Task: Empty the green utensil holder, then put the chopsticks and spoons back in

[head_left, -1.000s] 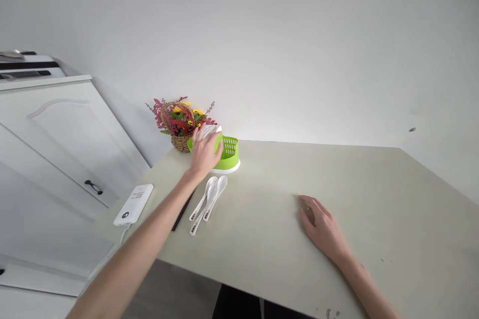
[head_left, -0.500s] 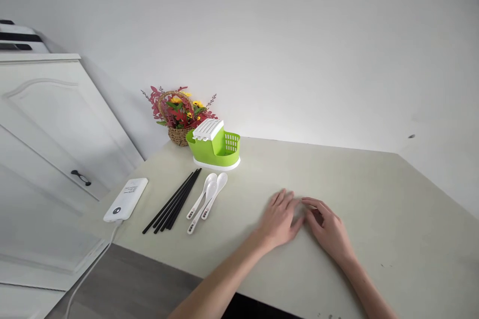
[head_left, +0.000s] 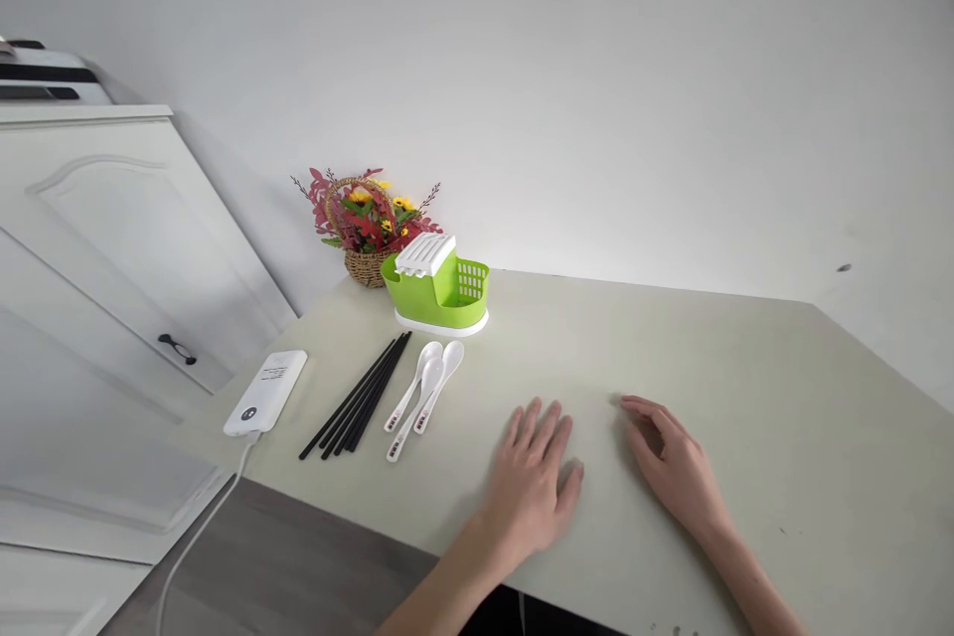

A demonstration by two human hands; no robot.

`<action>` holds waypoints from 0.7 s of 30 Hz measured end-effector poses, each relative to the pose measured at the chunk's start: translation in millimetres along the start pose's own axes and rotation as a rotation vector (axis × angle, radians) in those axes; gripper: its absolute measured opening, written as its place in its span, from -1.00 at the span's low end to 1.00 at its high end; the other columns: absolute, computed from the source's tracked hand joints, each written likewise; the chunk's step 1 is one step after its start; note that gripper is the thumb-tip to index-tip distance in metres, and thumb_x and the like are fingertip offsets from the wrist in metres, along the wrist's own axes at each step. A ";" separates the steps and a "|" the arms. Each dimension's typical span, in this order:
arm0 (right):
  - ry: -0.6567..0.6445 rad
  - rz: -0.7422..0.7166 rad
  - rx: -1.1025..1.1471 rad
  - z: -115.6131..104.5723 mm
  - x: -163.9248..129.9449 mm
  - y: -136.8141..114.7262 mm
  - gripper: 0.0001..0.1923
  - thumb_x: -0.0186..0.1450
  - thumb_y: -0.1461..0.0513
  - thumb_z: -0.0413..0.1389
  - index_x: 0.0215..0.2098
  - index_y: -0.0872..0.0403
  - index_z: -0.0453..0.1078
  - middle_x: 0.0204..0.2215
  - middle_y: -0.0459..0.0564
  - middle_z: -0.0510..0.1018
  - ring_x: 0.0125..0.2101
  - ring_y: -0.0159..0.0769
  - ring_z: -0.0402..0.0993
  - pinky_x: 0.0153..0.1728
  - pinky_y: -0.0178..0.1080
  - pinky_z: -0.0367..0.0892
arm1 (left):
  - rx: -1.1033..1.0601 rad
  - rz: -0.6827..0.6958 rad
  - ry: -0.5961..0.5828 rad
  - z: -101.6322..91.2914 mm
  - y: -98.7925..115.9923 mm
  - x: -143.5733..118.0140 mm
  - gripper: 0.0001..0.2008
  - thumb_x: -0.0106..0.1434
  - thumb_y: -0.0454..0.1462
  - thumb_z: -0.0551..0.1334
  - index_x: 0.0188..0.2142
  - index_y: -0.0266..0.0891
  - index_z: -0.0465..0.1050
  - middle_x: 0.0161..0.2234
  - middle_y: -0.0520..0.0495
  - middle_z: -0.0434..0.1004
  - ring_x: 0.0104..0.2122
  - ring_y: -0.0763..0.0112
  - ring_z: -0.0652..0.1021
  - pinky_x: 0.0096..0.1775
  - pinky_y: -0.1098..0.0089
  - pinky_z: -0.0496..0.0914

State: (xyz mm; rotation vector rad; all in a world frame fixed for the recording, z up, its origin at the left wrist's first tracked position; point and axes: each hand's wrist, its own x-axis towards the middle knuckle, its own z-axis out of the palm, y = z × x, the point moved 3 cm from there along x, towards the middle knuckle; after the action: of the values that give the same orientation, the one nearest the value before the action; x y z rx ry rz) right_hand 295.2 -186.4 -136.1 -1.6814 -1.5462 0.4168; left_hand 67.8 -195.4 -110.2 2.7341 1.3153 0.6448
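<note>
Left hand (head_left: 528,487) has moved apart from right hand (head_left: 675,462); it lies spread, empty. The right curls loosely, palm hidden, nothing seen held. Spoons (head_left: 425,395) lie between chopsticks (head_left: 369,397) and left hand.

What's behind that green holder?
Behind the left end of the green holder is a woven basket of red and yellow flowers. Part of the basket, and anything else behind, is covered.

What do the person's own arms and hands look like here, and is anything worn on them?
The left hand and right hand are both ungloved, five-fingered and slim, with no ring, watch or bracelet to be seen. The left forearm and right forearm are bare up to the picture's edge; any sleeve higher up is out of view.
</note>
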 end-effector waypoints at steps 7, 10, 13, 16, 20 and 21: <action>-0.053 -0.304 -0.306 11.1 -43.8 -18.4 -0.37 0.49 -0.03 0.00 0.47 -0.08 0.09 0.40 0.03 0.29 0.40 0.00 0.17 0.36 0.20 0.17 | 0.020 -0.007 -0.023 -19.4 -10.1 -18.5 -0.47 0.53 -0.07 0.03 0.43 -0.08 0.16 0.45 0.00 0.14 0.45 0.11 0.13 0.40 -0.01 0.20; -0.066 -0.345 -0.397 12.7 -59.1 -22.5 -0.28 0.50 -0.03 -0.01 0.54 -0.14 -0.10 0.45 -0.03 0.17 0.43 -0.02 0.09 0.38 0.21 0.15 | 0.054 -0.016 -0.011 -20.0 -10.6 -22.1 -0.46 0.53 -0.07 0.03 0.44 -0.07 0.14 0.45 -0.02 0.14 0.44 0.08 0.14 0.38 -0.05 0.24; -0.039 -0.358 -0.412 11.2 -66.9 -24.3 -0.28 0.51 -0.01 -0.03 0.55 -0.16 -0.15 0.46 -0.05 0.14 0.43 -0.02 0.09 0.37 0.19 0.18 | 0.097 -0.024 -0.005 -19.2 -10.1 -24.1 -0.45 0.54 -0.08 0.03 0.45 -0.09 0.11 0.45 -0.07 0.13 0.44 0.05 0.15 0.36 -0.10 0.26; -0.011 -0.337 -0.384 9.4 -69.3 -25.1 -0.30 0.51 -0.01 -0.03 0.54 -0.15 -0.10 0.46 -0.05 0.15 0.42 -0.03 0.10 0.37 0.19 0.19 | 0.119 -0.024 -0.001 -19.5 -9.0 -23.9 -0.45 0.54 -0.10 0.03 0.46 -0.07 0.09 0.45 -0.08 0.14 0.44 0.04 0.16 0.35 -0.12 0.27; -0.011 -0.297 -0.337 7.9 -69.2 -24.9 -0.35 0.51 -0.03 -0.04 0.51 -0.12 0.04 0.44 -0.05 0.18 0.42 -0.04 0.11 0.38 0.17 0.19 | 0.131 -0.022 -0.021 -20.2 -7.2 -22.8 -0.46 0.54 -0.12 0.03 0.45 -0.10 0.12 0.44 -0.08 0.15 0.43 0.05 0.16 0.36 -0.09 0.26; -0.016 -0.293 -0.334 7.6 -68.9 -24.9 -0.36 0.51 -0.03 -0.04 0.50 -0.11 0.06 0.44 -0.04 0.18 0.42 -0.05 0.11 0.38 0.17 0.18 | 0.132 -0.021 -0.023 -20.4 -6.9 -22.6 -0.46 0.54 -0.12 0.03 0.45 -0.10 0.12 0.44 -0.08 0.15 0.44 0.06 0.16 0.36 -0.08 0.26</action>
State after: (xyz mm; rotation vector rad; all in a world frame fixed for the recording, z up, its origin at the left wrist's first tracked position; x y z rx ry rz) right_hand 259.2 -250.4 -141.2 -1.6575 -1.9201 0.0178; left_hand 42.3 -210.9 -101.0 2.8161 1.4290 0.5426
